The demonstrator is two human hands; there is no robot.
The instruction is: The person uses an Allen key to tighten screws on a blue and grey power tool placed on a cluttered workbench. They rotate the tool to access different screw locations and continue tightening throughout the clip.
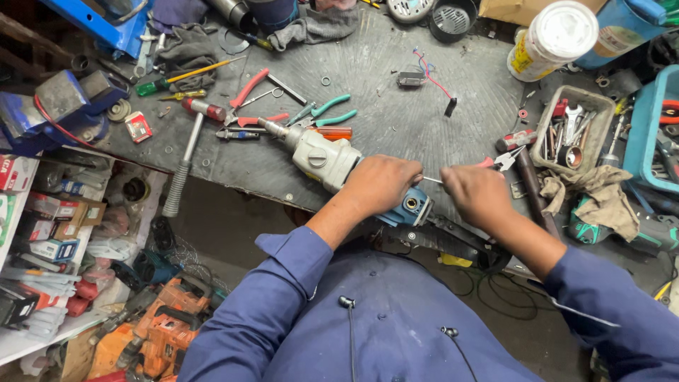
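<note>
On the cluttered dark workbench (396,120) I see my left hand (380,185) clamped around the grey-and-blue power drill (332,161) lying at the bench's near edge, while my right hand (477,194) pinches a thin metal pin (432,180) beside red-handled pliers (498,162).

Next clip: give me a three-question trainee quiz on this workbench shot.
1. True or false: the left hand rests on the grey and blue power drill.
2. What does the right hand hold? A) hammer B) thin metal rod C) spanner
3. Which way does the drill's nose point, toward the hammer or toward the tool tray?

Key: 1 true. 2 B. 3 toward the hammer.
</note>
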